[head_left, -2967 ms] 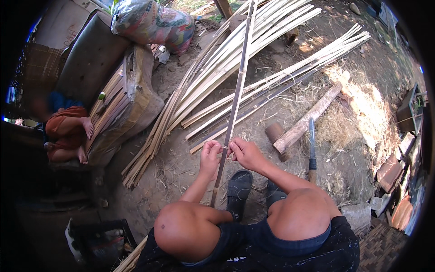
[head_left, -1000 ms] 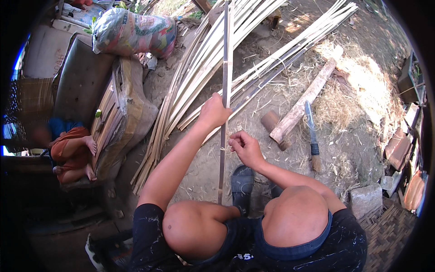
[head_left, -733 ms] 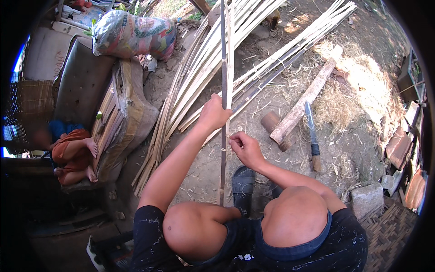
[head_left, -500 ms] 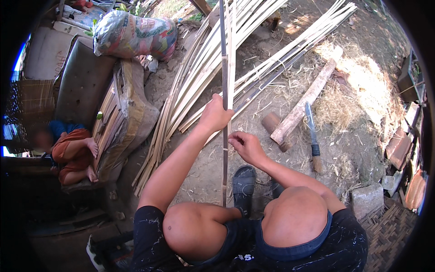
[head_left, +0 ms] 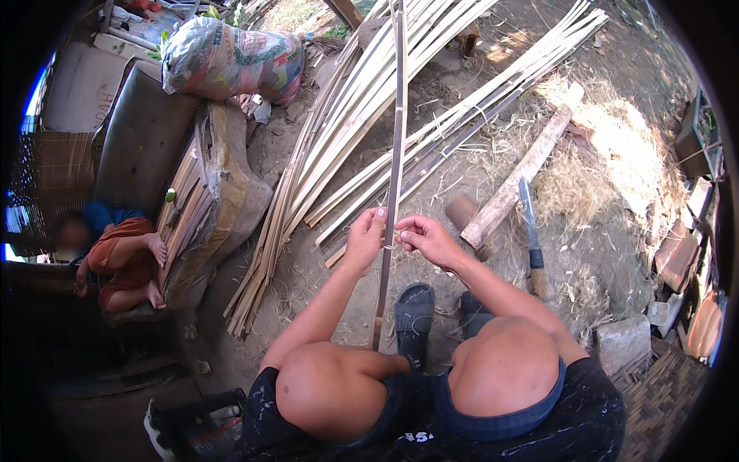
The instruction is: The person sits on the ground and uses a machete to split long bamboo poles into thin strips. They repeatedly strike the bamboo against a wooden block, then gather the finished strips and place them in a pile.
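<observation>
At far left a seated person [head_left: 115,258] in an orange top rests on a dark bench, beside a worn cushion stacked with short bamboo slats [head_left: 185,204]; a patterned sack [head_left: 231,58] lies behind them on the dirt floor [head_left: 308,269]. Next comes the fan of split bamboo strips [head_left: 339,131] spread across the ground.

At centre you sit with knees apart, holding 1 long bamboo strip [head_left: 394,162] upright between your sandalled feet. Your left hand [head_left: 363,240] is clenched on the strip from its left side. A second ago that hand gripped much higher on the strip, arm stretched out; it has since slid down to meet your right hand [head_left: 426,239], which pinches the strip's edge between thumb and fingertips at the same height. With both hands now together at 1 spot, you appear to have finished a pass along the length and settled on 1 point to work.

The strip's long axis runs almost straight away from you, nearly vertical in the head view: its lower end sits on the dirt just left of the left sandal [head_left: 414,308], its far end points past the top edge of the picture, leaning a touch to the right.

To the right lie a thick wooden log [head_left: 523,181] and, just beside it, a long-bladed knife [head_left: 530,231], untouched, on dry straw. Bricks and clutter [head_left: 677,258] edge the far right.
</observation>
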### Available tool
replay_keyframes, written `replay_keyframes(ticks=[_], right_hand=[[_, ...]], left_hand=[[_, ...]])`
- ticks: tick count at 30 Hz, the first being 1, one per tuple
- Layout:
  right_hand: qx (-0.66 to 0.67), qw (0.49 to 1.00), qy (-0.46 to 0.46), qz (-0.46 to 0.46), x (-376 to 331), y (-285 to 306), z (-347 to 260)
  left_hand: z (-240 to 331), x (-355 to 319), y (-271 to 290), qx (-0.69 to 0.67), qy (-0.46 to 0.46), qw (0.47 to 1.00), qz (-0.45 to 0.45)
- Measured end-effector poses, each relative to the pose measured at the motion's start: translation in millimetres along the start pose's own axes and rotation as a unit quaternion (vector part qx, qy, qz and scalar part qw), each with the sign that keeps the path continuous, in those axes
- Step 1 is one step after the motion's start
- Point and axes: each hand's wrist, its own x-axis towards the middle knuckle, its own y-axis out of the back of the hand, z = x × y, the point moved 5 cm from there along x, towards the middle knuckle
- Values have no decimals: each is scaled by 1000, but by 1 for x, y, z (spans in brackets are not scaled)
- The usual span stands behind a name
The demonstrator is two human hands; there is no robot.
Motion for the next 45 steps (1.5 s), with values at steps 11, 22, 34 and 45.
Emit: replay_keyframes(ticks=[11,22,34,45], right_hand=[[-111,993,-4,35,2,1,-12],[-6,999,-39,36,25,-17,-15],[-113,960,254,35,119,-46,-187],[-202,978,42,1,115,18,-159]], left_hand=[[-22,-27,-16,-127,-2,987,101],[-32,-38,-19,-186,-19,976,114],[2,-113,51,-125,187,898,-377],[97,57,196,46,-46,995,77]])
